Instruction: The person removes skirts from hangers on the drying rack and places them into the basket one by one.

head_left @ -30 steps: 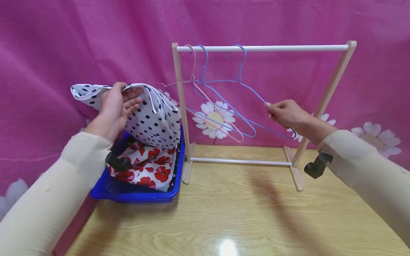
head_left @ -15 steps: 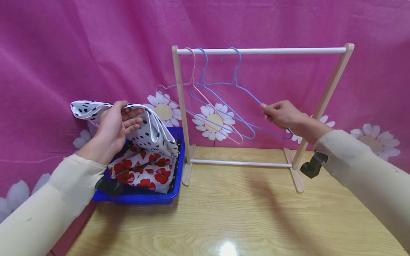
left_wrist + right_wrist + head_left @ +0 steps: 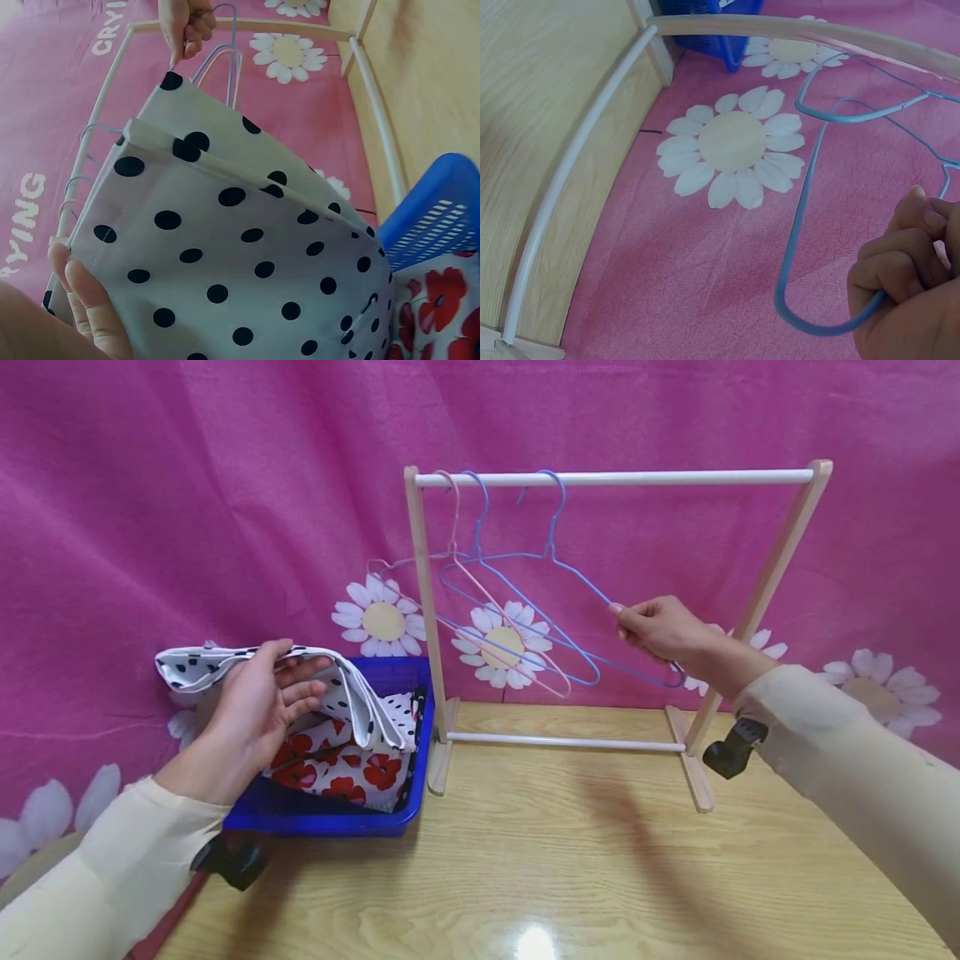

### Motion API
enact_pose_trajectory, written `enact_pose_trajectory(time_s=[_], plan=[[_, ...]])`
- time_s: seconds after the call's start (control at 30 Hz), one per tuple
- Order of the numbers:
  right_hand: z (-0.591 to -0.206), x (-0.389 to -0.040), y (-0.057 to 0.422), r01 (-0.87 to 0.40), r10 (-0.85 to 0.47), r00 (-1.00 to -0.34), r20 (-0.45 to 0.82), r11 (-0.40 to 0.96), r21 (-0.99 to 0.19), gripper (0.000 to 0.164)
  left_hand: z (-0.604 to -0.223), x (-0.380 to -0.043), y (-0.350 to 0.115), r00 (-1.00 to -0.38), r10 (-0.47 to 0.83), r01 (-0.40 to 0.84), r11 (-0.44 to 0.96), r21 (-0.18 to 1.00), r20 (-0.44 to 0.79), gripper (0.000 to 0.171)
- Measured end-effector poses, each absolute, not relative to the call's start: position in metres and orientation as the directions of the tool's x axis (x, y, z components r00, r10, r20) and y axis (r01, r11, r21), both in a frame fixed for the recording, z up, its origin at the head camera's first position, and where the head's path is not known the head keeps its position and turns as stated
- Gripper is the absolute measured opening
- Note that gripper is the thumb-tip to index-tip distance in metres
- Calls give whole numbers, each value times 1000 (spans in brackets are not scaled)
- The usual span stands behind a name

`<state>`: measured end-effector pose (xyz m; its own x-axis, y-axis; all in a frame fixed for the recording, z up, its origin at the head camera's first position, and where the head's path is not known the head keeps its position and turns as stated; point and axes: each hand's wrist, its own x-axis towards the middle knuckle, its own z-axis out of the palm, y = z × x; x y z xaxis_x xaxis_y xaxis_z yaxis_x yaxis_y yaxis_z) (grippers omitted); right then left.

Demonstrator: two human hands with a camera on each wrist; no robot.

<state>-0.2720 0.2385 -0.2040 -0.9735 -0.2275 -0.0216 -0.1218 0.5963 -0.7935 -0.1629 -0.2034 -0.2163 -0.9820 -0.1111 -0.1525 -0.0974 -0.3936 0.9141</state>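
Note:
My left hand [image 3: 258, 706] holds a white cloth with black polka dots [image 3: 247, 285] above the blue basket. The cloth's top edge passes between thumb and fingers; the fingers stretch out straight, and its lower folds slope down to the right. My right hand [image 3: 660, 625] pinches the sloping shoulder of a blue hanger [image 3: 573, 568], thumb and fingertips on the wire. In the right wrist view the curved end of that hanger [image 3: 780, 300] passes by the curled fingers. Its hook sits on the rack's white bar [image 3: 675, 478].
A pink hanger [image 3: 452, 510] and another blue hanger [image 3: 480, 518] hang at the rack's left end. The blue basket [image 3: 330, 825] contains a folded red-flower cloth [image 3: 378, 771] and other dotted fabric. The wooden rack post [image 3: 426, 610] rises close to the basket's right side.
My left hand has come down with the polka-dot cloth, which now sags lower over the basket. The pinched hanger and my right hand have shifted slightly left.

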Motion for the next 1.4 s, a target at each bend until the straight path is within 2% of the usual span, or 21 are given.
enact_pose_trajectory(time_s=[0.4,0.6,1.03,1.2,1.4], plan=[[-204,-273,234,-136,-238,-971,-14,601,-787,50,-239,-142,-205,-972,-78,-190,-278,942,-219,22],[-203,-271,235,-137,-226,-974,-5,606,-783,51,-243,-147,-197,-969,-80,-202,-289,936,-234,25],[-202,-273,230,-137,-226,-974,-4,607,-783,49,-237,-191,-188,-965,-167,-128,-379,916,-204,27],[-202,-274,228,-154,-233,-972,12,603,-783,50,-238,-211,-191,-955,-229,-94,-378,921,-192,25],[-204,-277,223,-182,-238,-970,42,607,-774,51,-240,-233,-193,-928,-290,-122,-356,926,-233,24]])
